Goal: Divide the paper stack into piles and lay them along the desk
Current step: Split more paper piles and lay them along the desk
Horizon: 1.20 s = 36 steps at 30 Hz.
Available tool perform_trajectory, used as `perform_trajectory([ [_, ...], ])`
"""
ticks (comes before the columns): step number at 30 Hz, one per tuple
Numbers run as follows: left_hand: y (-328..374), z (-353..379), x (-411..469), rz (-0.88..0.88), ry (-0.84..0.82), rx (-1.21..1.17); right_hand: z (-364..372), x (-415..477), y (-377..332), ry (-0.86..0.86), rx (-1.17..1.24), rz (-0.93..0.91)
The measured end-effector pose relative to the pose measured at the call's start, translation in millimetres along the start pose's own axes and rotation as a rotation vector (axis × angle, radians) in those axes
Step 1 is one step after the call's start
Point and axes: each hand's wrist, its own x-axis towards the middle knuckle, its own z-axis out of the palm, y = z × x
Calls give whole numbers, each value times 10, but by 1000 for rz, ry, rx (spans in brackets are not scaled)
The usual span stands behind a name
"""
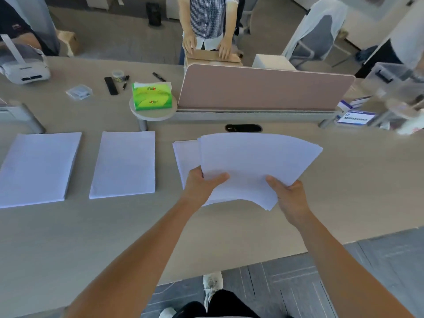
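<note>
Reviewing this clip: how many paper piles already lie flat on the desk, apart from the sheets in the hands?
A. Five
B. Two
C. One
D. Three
D: the left pile, the middle pile and a third pile partly hidden under the held sheets.

- Two paper piles lie side by side on the desk [344, 191]: the far-left pile [39, 168] and, right of it, the second pile [124, 164].
- Right of those lies a third pile [184, 157], partly under the fanned sheaf [254, 166].
- The left hand [202, 182] and right hand [291, 193] grip the sheaf's near edge.
- Behind the piles, a tissue box [152, 96] sits on a round shelf [153, 112], left of the divider panel [263, 88].
</note>
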Motion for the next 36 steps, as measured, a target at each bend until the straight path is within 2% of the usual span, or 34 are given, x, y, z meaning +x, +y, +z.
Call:
perform_trajectory([
  [6,42,636,92,-3,4,-81,-551,221,-67,32,-35,-50],
  [13,-60,1632,649,3,32,16,-1427,1104,160,33,17,-87],
  [16,-233,1997,973,4,80,77,-1758,1653,403,-42,9,-91],
  [21,-614,2417,1349,-52,182,194,-2169,2336,847,-219,-7,6],
  [25,-559,2657,1466,-56,277,164,-2234,2573,842,-254,-16,72],
  [30,-335,2682,1457,-80,340,182,-2225,2693,636,-313,-49,51],
  [32,-363,2611,1433,-121,317,251,-2233,2695,652,-336,-81,78],
  [36,-446,2516,1363,-256,276,570,-2222,2625,745,-335,-76,177],
])
